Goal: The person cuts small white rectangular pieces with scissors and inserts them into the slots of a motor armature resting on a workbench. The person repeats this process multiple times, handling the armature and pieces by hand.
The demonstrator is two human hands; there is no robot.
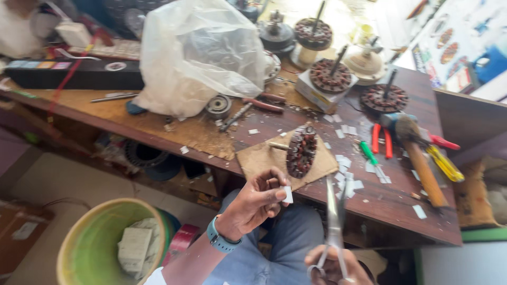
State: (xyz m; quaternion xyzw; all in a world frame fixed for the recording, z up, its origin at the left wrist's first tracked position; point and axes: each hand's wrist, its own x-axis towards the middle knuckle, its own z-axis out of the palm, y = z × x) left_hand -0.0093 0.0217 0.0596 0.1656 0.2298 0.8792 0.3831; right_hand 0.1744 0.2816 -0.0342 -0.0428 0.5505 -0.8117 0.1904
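Head view of a wooden workbench (391,203) strewn with white paper offcuts. A large translucent plastic bag (198,50) stands at the far centre; a green bucket (87,248) sits on the floor at lower left. Several wound motor stators occupy the bench, one stator (301,152) resting on edge upon a brown cardboard sheet (259,158) near the front edge, directly beyond the hands. A wooden-handled hammer (417,155), red-handled pliers (381,140) and a green screwdriver (368,152) lie to the right. The left hand (253,203), with a blue wristband, pinches a small white paper strip (288,194) between thumb and curled fingertips, the strip projecting rightward from them. The right hand (332,266), at the lower frame edge, grips the loops of metal scissors (334,214), whose blades point upward, just right of the strip and apart from it.
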